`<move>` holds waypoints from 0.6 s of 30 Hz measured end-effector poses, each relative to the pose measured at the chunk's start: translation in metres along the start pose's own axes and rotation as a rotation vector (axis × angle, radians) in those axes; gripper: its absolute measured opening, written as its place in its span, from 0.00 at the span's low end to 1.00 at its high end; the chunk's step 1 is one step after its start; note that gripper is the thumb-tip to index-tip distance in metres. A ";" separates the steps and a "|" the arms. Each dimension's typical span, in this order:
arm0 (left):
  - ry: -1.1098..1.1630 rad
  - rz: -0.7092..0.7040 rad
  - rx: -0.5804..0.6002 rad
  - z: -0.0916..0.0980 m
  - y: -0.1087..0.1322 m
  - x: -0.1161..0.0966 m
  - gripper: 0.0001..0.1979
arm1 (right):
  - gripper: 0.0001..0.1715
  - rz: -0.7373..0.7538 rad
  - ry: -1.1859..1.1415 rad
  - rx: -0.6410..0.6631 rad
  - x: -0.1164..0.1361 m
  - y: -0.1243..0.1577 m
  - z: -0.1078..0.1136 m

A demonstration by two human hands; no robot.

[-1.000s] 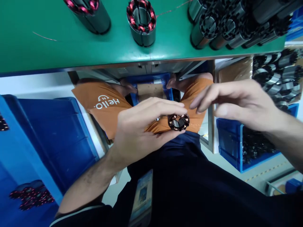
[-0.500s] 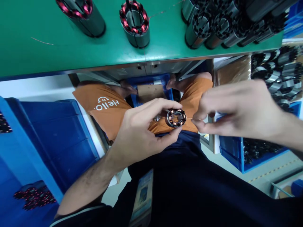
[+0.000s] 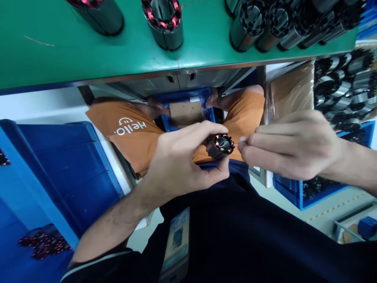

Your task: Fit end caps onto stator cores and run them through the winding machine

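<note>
My left hand [image 3: 179,163] grips a small dark motor stator [image 3: 220,145] with copper windings, holding it over my lap between thumb and fingers. My right hand [image 3: 290,145] is right beside it, its fingertips pinched together at the stator's right side, probably on a thin wire end that is too fine to see. Both hands hover below the edge of the green workbench [image 3: 88,59].
On the bench stand a stator with red windings [image 3: 163,21], another at the left [image 3: 100,15] and a cluster of dark stators [image 3: 282,23]. Blue bins sit at left [image 3: 59,165] and right [image 3: 294,192]. More stators fill a box [image 3: 344,94] at right.
My right hand went from spread fingers above the stator to a pinch at its right side. My left hand tilted the stator and lifted it slightly.
</note>
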State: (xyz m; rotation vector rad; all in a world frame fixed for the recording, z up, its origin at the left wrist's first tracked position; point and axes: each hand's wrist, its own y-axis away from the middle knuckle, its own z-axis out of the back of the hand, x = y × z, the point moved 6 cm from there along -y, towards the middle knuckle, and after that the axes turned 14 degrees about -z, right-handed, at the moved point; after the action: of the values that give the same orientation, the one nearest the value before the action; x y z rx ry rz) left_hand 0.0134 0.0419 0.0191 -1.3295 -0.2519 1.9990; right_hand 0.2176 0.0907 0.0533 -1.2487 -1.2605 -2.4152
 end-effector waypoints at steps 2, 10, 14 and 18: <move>0.057 0.013 -0.045 0.002 0.000 0.003 0.19 | 0.22 0.012 0.064 -0.065 0.003 0.005 0.014; -0.214 -0.478 -0.123 0.013 0.007 -0.019 0.14 | 0.30 -0.335 -0.390 0.458 -0.037 -0.010 -0.016; -0.252 -0.246 -0.020 0.010 0.000 -0.011 0.16 | 0.30 -0.116 -0.116 0.077 -0.018 -0.007 -0.010; -0.064 -0.019 -0.011 0.008 0.001 0.004 0.18 | 0.27 0.024 0.056 -0.161 0.004 0.009 0.020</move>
State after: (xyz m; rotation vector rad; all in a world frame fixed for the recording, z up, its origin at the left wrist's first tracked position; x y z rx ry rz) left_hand 0.0052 0.0454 0.0187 -1.2667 -0.3039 2.0293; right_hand 0.2313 0.1007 0.0672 -1.2174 -1.0487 -2.5592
